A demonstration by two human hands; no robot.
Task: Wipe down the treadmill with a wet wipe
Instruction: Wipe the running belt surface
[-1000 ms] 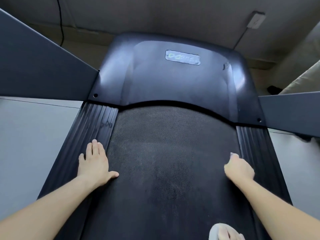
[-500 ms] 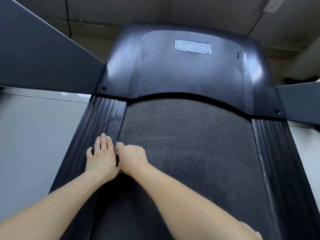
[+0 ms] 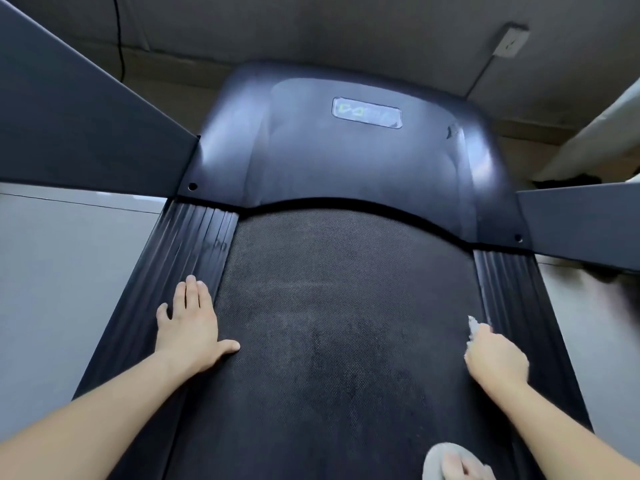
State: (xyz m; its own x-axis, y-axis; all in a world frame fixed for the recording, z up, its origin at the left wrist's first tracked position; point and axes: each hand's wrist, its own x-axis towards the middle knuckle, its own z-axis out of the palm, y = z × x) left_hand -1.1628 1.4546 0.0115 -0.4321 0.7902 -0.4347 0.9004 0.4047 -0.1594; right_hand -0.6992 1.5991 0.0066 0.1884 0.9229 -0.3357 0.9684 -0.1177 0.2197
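Observation:
The treadmill's black textured belt (image 3: 346, 306) runs down the middle of the view, with ribbed side rails and a dark glossy motor cover (image 3: 346, 157) beyond it. My left hand (image 3: 188, 323) lies flat with straight fingers on the left rail (image 3: 187, 244) and the belt's left edge. My right hand (image 3: 495, 358) presses a white wet wipe (image 3: 472, 325) onto the belt at its right edge, beside the right rail (image 3: 509, 282); a corner of the wipe sticks out past the fingers, which are curled over it.
Dark upright frames (image 3: 69, 126) rise at left and right (image 3: 581, 223) of the deck. Pale floor (image 3: 62, 271) flanks both sides. A foot in a grey slipper (image 3: 453, 462) shows at the bottom right. A wall socket (image 3: 512, 41) and cable sit at the back.
My right hand swept with the wipe from the right edge of the belt to the left hand, then back to the right edge. The left hand stayed planted.

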